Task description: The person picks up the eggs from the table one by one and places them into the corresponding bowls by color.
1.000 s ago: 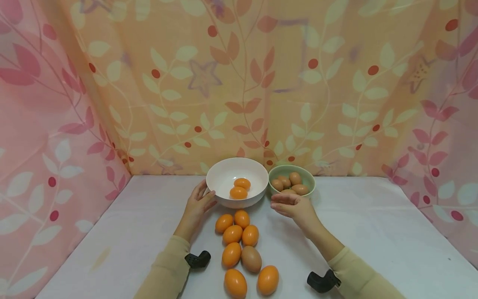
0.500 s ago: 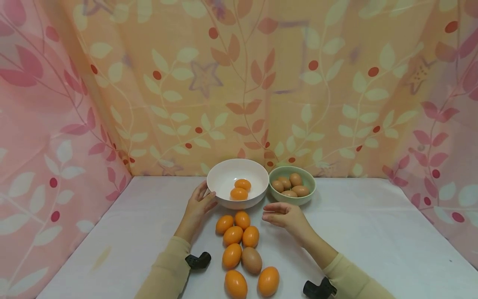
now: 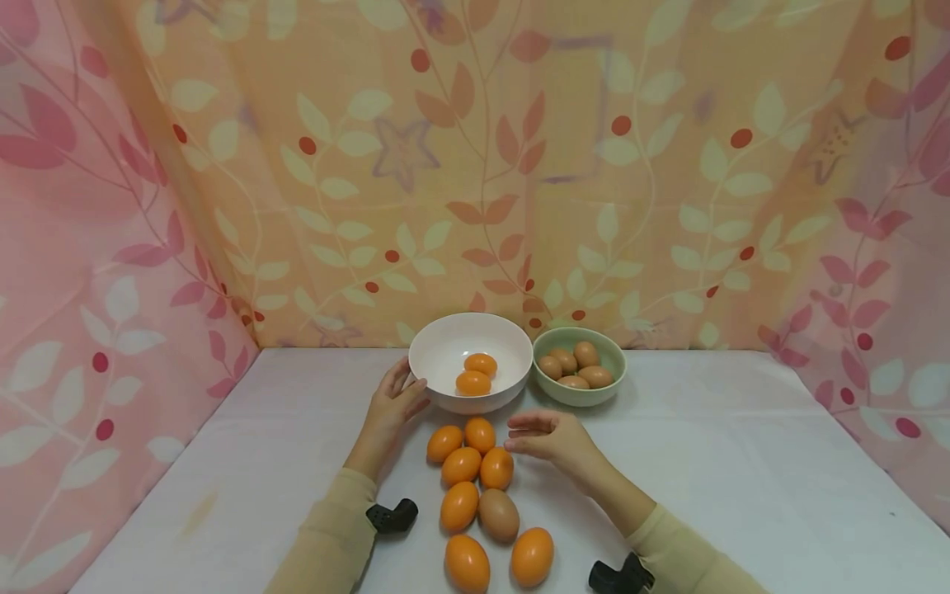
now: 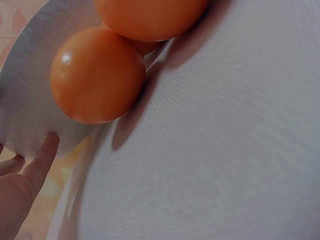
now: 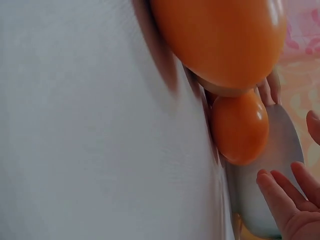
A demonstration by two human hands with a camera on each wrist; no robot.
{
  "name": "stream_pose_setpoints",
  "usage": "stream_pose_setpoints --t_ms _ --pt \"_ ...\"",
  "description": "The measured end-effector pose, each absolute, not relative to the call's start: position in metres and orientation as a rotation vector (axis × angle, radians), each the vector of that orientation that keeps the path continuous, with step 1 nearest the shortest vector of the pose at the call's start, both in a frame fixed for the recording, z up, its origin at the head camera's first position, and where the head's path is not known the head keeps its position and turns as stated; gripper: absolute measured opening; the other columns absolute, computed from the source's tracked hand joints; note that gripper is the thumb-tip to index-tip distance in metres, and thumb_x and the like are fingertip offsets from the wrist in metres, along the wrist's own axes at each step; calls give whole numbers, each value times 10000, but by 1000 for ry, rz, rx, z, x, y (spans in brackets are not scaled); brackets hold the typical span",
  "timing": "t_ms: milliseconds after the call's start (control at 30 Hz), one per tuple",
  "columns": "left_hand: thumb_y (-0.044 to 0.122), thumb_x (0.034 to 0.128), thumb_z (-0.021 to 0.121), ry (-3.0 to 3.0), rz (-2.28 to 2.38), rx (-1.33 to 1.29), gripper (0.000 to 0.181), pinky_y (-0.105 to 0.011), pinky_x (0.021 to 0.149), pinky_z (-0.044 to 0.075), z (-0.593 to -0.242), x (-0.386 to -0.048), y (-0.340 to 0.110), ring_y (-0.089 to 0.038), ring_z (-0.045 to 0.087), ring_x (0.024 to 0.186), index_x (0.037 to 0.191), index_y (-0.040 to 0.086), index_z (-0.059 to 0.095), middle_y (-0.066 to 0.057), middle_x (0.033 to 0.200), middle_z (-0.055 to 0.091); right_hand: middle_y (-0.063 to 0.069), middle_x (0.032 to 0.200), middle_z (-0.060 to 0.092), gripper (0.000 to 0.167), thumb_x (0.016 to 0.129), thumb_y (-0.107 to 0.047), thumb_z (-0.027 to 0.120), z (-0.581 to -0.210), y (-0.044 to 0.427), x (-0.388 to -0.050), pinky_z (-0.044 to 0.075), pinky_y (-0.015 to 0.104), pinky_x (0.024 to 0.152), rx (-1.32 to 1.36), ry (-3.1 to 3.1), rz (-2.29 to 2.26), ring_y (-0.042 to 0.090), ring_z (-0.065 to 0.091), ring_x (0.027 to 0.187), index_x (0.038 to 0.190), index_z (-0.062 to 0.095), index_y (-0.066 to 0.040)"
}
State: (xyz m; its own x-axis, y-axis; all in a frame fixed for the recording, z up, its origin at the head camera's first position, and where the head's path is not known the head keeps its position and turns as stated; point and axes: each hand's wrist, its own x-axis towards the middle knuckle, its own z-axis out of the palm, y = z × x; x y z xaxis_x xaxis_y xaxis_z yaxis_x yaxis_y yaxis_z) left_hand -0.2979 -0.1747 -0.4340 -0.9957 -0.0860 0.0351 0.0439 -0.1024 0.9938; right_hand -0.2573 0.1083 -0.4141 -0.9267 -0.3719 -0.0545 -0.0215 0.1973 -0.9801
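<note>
Against the left side of the white bowl, which holds two orange eggs, my left hand rests with its fingers on the outer wall. The left wrist view shows the fingertips of that hand touching the bowl. My right hand holds nothing and hovers with extended fingers just right of an orange egg in the group on the table. In the right wrist view the hand has its thumb and fingers apart, near an orange egg.
Several orange eggs and one brown egg lie on the white table between the forearms. A green bowl with several brown eggs stands right of the white bowl. Patterned cloth hangs behind.
My right hand has moved from the front of the green bowl, left and nearer, to beside the orange eggs on the table. The left hand has stayed at the white bowl.
</note>
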Motion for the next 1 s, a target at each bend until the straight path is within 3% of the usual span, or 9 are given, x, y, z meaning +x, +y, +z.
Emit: stream_pose_setpoints --t_ms 400,1000 --pt "128 1011 568 -2034 -2266 70 654 -490 1075 482 -435 -298 -177 -361 367 1457 1572 76 236 -148 1655 202 224 1251 675 540 822 -166 814 -420 106 -258 587 336 942 -447 2186 -1700 301 660 1179 1271 615 58" --pt "126 1008 575 -2030 -2268 67 646 -490 1076 482 -434 -298 -176 -346 350 1470 1566 73 253 -148 1649 223 164 1342 638 611 776 -183 854 -428 103 -259 572 379 975 -479 2169 -1532 269 646 1192 1311 617 -8"
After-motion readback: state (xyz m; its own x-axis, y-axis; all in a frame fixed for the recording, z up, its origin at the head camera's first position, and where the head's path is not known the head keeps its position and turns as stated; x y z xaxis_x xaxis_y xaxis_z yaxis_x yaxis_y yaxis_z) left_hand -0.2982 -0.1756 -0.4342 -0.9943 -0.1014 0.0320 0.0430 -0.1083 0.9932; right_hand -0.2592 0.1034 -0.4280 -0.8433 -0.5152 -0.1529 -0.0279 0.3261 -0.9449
